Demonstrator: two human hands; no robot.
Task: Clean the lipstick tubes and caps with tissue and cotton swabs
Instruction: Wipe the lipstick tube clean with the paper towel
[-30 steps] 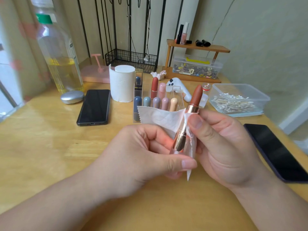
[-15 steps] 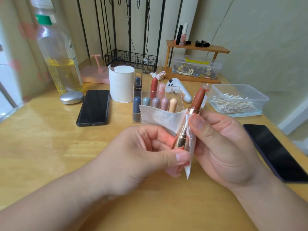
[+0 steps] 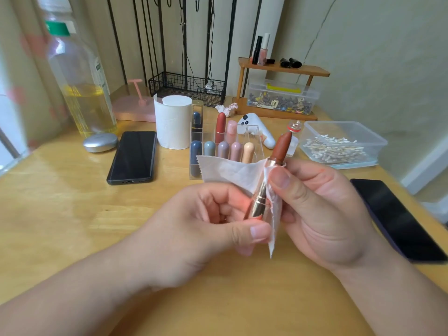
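You're holding the open lipstick tube [image 3: 260,202] in mid-air over the wooden table [image 3: 72,214], tilted with the brown-red bullet [image 3: 282,147] up and away from you, just in front of the acrylic organizer [image 3: 254,135] of capped lipsticks [image 3: 223,150]. On your left hand [image 3: 198,229], thumb and curled fingers pinch the tube's base. On your right hand [image 3: 322,209], the thumb presses the tissue [image 3: 232,172] onto the gold barrel just under the collar, fingers curled behind it. One flap sticks out left, a tail hangs below. Looks like the barrel wipe is the step in hand. To do it well, twist the base with the left and hold the tissue fixed with the right, so the full circumference passes under the thumb. Press firmest at the collar groove, where residue likely sits. The thumb tip is close to the bullet, so don't let tissue ride up onto it: it'd smear and shed fibre. Refold to a fresh patch if the tissue marks. The gold finish is probably slick, so grip the base firmly. For inside the collar rim the tissue's likely too bulky; cotton swabs [image 3: 334,151] are in the clear tub [image 3: 373,145] on your right. Can't see this tube's cap.
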